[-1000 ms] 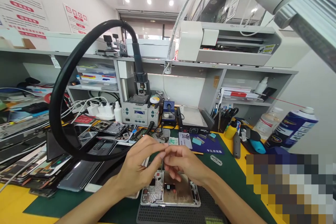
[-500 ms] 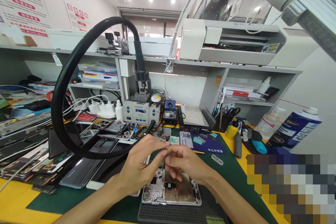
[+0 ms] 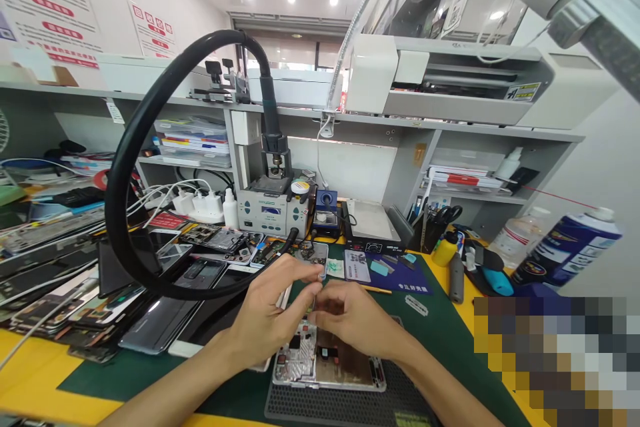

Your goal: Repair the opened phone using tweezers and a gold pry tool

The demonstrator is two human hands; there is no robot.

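Since a second ago your hands have barely shifted: your left hand (image 3: 267, 317) and right hand (image 3: 350, 320) still pinch something too small to make out, fingertips together just above the opened silver phone frame (image 3: 327, 363) on the black ribbed mat (image 3: 345, 403).

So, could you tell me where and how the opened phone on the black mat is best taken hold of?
Probably by its two long edges, from above. The phone lies flat and open on the mat, its inner parts facing up, so only the thin frame looks safe to pinch. Its right end is freest; the left hand and right hand hover over the left part.
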